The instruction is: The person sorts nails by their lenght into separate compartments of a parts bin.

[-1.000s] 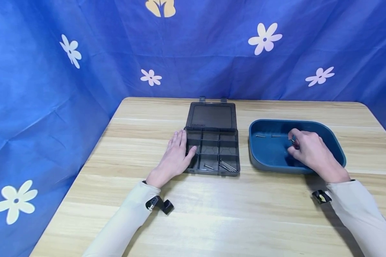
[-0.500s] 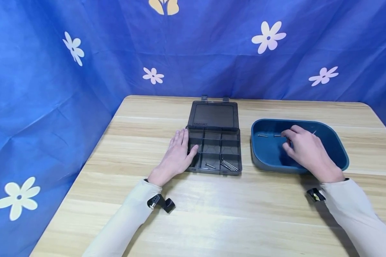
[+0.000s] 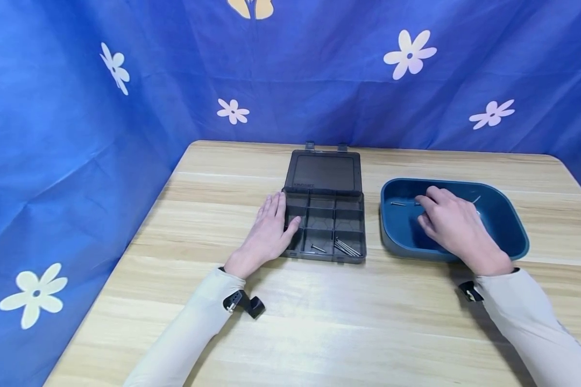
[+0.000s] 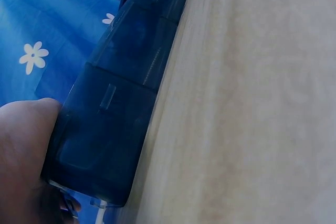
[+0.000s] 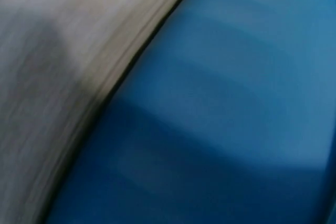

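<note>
On the one pale wooden desk [image 3: 319, 333] sit one dark grey see-through plastic box [image 3: 363, 228] with one lid [image 3: 326, 171], two clasps [image 3: 342, 147] and nine compartments [image 3: 320, 217], holding one lone slim silvery metal fastener [image 3: 318, 249] and a bundle [image 3: 347, 248] of roughly four, too tight to count surely; and one rounded blue tub [image 3: 406, 228], three fasteners [image 3: 398, 203] visible. One left hand [image 3: 267, 228], one right hand [image 3: 452, 226]. Five white flowers [image 3: 410, 55], one yellow flower [image 3: 263, 8] in the head view.

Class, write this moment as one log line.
left hand: resting on sorting box, left edge; right hand: inside blue bin, grip unclear; lid: open; metal fasteners: in front-middle and front-right compartments, also bin
</note>
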A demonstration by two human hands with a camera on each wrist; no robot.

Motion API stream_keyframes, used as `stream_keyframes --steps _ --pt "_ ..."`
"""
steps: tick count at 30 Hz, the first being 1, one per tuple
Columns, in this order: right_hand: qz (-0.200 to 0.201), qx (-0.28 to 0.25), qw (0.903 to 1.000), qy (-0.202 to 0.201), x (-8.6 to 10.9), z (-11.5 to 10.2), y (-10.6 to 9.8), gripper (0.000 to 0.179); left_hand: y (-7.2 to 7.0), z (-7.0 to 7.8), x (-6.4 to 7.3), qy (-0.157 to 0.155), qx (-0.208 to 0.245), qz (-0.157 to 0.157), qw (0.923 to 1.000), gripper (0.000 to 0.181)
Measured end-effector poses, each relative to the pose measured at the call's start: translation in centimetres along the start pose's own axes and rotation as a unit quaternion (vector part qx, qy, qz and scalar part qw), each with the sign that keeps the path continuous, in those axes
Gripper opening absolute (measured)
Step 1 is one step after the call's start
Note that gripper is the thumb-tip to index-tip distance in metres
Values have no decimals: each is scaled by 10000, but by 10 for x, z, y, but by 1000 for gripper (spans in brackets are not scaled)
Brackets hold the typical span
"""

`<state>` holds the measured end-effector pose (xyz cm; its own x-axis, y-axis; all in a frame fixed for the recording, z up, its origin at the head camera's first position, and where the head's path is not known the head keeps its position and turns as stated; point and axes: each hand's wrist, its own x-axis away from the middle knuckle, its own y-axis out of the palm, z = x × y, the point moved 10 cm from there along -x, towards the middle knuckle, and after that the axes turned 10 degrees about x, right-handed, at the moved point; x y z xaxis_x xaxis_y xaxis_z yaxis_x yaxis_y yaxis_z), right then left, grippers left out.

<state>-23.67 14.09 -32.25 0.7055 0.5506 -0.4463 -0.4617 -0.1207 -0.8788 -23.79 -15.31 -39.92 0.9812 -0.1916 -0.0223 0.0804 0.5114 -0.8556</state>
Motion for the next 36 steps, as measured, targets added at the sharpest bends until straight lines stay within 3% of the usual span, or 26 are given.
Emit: stream_keyframes --steps 7,16,26,31,36 --pt "81 -132 9998 -92 -4 -10 -5 25 0 1 0 -18 -17 -23 10000 75" --pt "710 -310 9906 -1130 -6 -48 -22 30 -1 1 1 -93 -75 -84 9999 75" --pt "1119 -591 9800 -1535 -14 -83 -32 31 -3 1 1 -97 -54 -65 9999 76" --pt "1192 -809 9741 -1743 -15 -102 -31 34 -3 3 1 -44 -32 -53 10000 75" --pt "1043 -893 9746 -1768 -19 -119 -27 32 -2 3 1 -32 -81 -79 9999 76"
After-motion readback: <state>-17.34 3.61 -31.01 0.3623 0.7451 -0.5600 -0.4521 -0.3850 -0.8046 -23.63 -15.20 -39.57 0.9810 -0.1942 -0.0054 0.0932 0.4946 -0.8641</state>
